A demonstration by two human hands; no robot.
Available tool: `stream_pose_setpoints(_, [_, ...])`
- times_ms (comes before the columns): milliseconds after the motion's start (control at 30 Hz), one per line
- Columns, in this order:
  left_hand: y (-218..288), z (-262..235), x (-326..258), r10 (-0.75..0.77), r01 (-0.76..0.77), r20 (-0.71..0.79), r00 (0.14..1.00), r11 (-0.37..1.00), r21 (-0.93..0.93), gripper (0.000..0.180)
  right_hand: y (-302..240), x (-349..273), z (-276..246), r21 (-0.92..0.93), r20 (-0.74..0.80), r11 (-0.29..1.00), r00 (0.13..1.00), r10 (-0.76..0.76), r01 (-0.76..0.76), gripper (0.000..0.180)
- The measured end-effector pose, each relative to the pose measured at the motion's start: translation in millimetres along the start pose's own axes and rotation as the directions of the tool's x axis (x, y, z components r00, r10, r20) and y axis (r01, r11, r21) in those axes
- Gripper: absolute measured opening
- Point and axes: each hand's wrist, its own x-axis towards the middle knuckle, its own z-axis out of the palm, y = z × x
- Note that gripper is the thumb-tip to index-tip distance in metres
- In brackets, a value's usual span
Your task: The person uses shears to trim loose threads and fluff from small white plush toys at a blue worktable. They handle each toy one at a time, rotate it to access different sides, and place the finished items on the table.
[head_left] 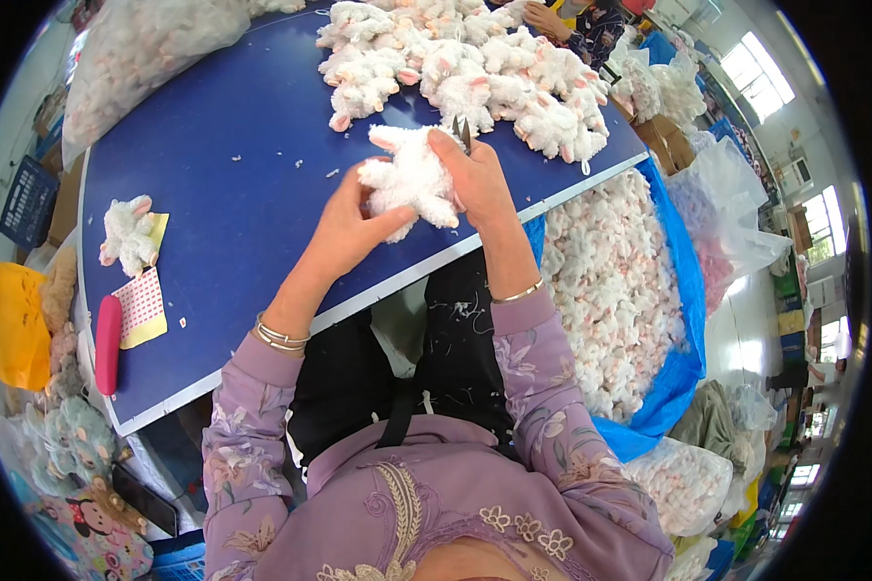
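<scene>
A small white plush toy (409, 179) with pink ears is held over the near edge of the blue table. My left hand (351, 225) grips its left side, thumb on the front. My right hand (477, 184) is closed at its right side, with the thumb pressed against the fluff. Dark pointed blades of small scissors (463, 134) stick up out of my right hand; their handles are hidden in the palm. Just beyond lies a big pile of similar white plush toys (455, 68).
The blue table (213, 232) carries a single plush toy (127, 235), a sticker sheet (142, 308) and a pink case (109, 344) at left. A blue-lined container of plush toys (610, 290) stands at right. A stuffed plastic bag (155, 63) sits far left; another person's hand (547, 19) shows beyond the pile.
</scene>
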Motion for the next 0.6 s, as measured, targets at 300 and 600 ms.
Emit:
stream_pose_setpoints(300, [18.1, -22.5, -17.4, -0.219, 0.173, 0.137, 0.966, 0.942, 0.288, 0.023, 22.2, 11.8, -4.0, -0.132, -0.004, 0.991, 1.0, 0.029, -0.03, 0.034])
stream_pose_setpoints(600, [55.6, -97.5, -56.9, -0.192, -0.038, -0.642, 0.742, 0.944, -0.327, 0.038, 35.1, 67.5, -85.2, -0.591, -0.278, 0.803, 0.913, -0.3, 0.083, 0.038])
